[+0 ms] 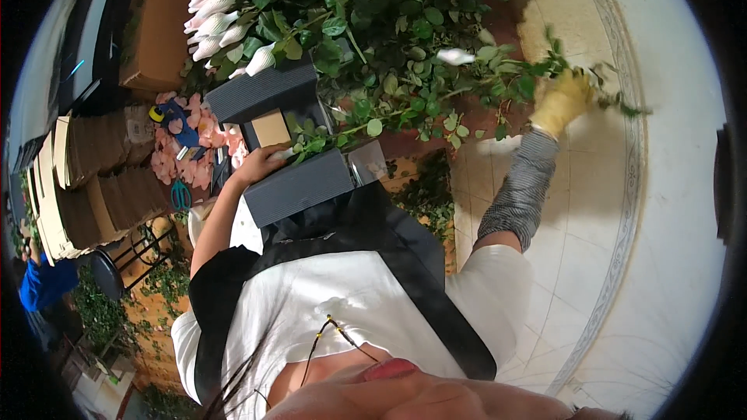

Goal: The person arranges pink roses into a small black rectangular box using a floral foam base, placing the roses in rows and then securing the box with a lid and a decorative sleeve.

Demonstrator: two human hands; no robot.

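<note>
Pale tiles (pixel 591 175) flank leafy stems (pixel 429 101) stretching between both hands (pixel 261 165) (pixel 566 99), wide apart, grips unclear.

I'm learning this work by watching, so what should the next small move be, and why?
I'd probably draw the gloved right hand gently outward, clear of the leaves: they show on both sides of it, while the left hand is at the grey ribbed box.

Leaves (pixel 422 27) showing green at twelve o'clock, petals (pixel 166 160) glowing pink at ten, flap (pixel 302 187) showing dark-grey ribbing at nine, glove (pixel 564 99) gleaming yellow at two, sleeve (pixel 524 185) showing fine grey-and-black patterning at three
</note>
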